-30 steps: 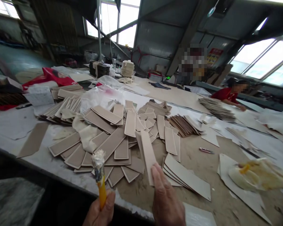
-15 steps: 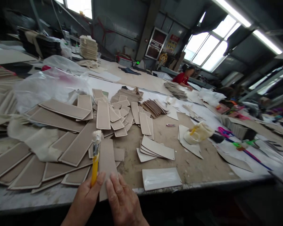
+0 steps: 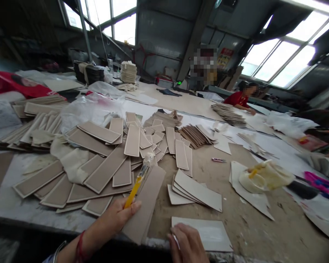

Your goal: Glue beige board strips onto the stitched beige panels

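Shifted off the beige strip (image 3: 150, 193) since half a second ago, the right hand (image 3: 189, 241) is now set at the left corner of a pale sheet (image 3: 212, 232), bottom centre-right of the frame. Its fingers are bent, and whether anything is grasped in that grip cannot be told. The strip is seen at lower centre, slanted up to the right, its near end brought to the edge of the surface (image 3: 252, 233). By the left hand (image 3: 116, 215) the yellow handle of a brush (image 3: 134, 190) is grasped, that grip being closed around it, with the thumb laid over the strip. The whitened bristles are pointed toward the upper right, by the strip's far end.

To the left and above, many bordered panels (image 3: 105, 173) are heaped, partly covered by a cream cloth (image 3: 74, 160). Right of the strip, white-faced pieces (image 3: 199, 190) are fanned out. Farther right, a yellowed container (image 3: 265, 177) is placed on a pale scrap (image 3: 237, 173). Above centre, brown pieces (image 3: 196, 136) are ranged in a leaning row. Toward the upper right, a person in red (image 3: 234, 98) is seen beside stacked sheets (image 3: 228, 114).
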### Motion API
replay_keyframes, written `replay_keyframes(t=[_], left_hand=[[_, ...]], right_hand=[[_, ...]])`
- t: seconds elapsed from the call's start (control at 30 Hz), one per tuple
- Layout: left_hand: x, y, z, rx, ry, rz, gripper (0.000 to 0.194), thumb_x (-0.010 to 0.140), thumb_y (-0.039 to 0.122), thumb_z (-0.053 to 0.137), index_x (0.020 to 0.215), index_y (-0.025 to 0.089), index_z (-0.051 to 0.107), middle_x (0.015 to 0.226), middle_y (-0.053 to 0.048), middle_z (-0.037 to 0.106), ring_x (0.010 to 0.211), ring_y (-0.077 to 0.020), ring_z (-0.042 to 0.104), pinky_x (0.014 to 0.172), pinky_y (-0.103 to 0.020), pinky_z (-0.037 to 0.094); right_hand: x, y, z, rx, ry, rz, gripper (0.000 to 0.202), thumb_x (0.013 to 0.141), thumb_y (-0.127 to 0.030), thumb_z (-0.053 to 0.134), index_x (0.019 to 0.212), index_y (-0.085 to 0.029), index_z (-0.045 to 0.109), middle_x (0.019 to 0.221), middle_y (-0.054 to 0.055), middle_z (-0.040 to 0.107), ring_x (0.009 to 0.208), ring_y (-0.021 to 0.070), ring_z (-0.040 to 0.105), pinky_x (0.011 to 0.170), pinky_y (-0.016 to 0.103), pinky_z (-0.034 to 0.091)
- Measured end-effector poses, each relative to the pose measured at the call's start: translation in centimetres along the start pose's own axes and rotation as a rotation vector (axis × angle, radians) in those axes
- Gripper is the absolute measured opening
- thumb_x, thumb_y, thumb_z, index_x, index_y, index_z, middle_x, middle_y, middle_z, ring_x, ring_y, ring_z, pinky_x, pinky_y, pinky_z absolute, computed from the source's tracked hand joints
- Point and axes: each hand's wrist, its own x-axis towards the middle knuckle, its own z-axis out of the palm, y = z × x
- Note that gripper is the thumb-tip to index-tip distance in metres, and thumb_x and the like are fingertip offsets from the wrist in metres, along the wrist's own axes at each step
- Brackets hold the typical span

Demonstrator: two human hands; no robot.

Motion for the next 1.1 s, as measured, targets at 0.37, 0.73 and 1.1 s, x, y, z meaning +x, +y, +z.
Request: replay_keyframes(t=[0.37, 0.73, 1.1], left_hand=[[-0.2, -0.9, 1.5, -0.046, -0.080, 0.025, 0.054, 0.073, 0.068, 0.052, 0.068, 0.015, 0.051, 0.059, 0.004, 0.041, 0.054, -0.0089, 0.034, 0.049, -0.020, 0.027], [-1.0, 0.8, 1.1, -0.206, 0.076, 0.000, 0.053, 0.077, 0.068, 0.045, 0.072, 0.015, 0.051, 0.060, 0.002, 0.046, 0.054, -0.0106, 0.039, 0.050, -0.021, 0.031], [-0.7, -1.0, 0.5, 0.222, 0.330, 0.262, 0.042, 0.086, 0.051, 0.038, 0.060, 0.018, 0.043, 0.060, 0.003, 0.039, 0.056, -0.0115, 0.032, 0.054, -0.024, 0.028]], right_hand=[[8.2, -1.9, 3.5, 0.732, -0.308, 0.888, 0.037, 0.073, -0.052, 0.060, 0.060, -0.020, 0.046, 0.049, -0.006, 0.043, 0.045, 0.0093, 0.040, 0.043, 0.020, 0.033], [7.6, -4.1, 2.9, 1.028, -0.478, 1.062, 0.041, 0.071, -0.056, 0.062, 0.066, -0.019, 0.047, 0.047, -0.006, 0.049, 0.041, 0.0065, 0.039, 0.039, 0.015, 0.031], [7.5, -6.2, 4.1, 0.440, -0.280, 0.782, 0.034, 0.074, -0.056, 0.056, 0.071, -0.022, 0.056, 0.065, 0.000, 0.061, 0.059, 0.0160, 0.055, 0.060, 0.026, 0.042]])
